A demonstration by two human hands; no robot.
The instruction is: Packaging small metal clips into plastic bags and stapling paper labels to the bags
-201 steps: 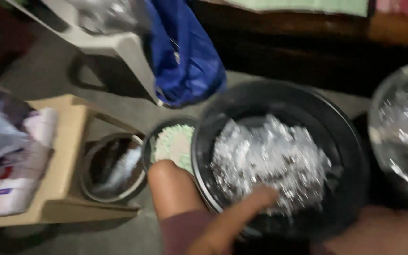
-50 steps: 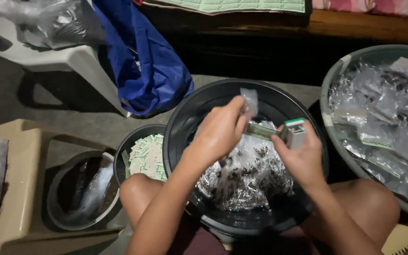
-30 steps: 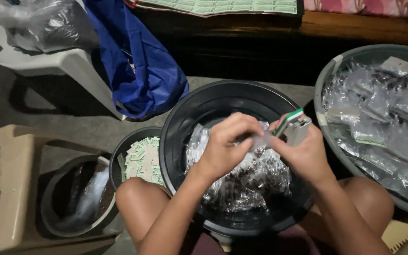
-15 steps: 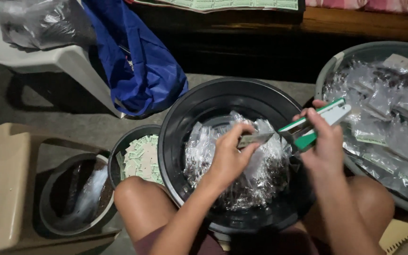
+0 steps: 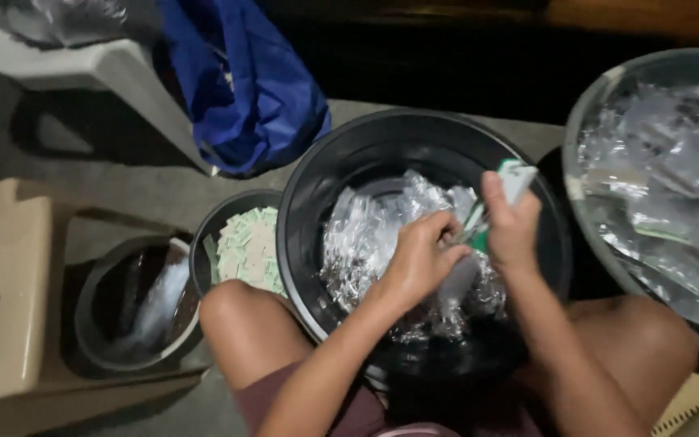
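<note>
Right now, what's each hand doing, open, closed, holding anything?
Left hand: closed, pinching a clear plastic packet over the black basin.
Right hand: closed on small green-and-white sachets.

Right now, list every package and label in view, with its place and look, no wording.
Green-and-white packet: in the right hand, over the black basin.
Clear bags: piled in that basin, crinkled.
Pale green labels: stacked in the small bowl, left.
Filled clear bags: grey tub, right.

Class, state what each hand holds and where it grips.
Right hand grips small green-and-white packets by their lower ends; left hand pinches a clear plastic sachet at its top.
</note>
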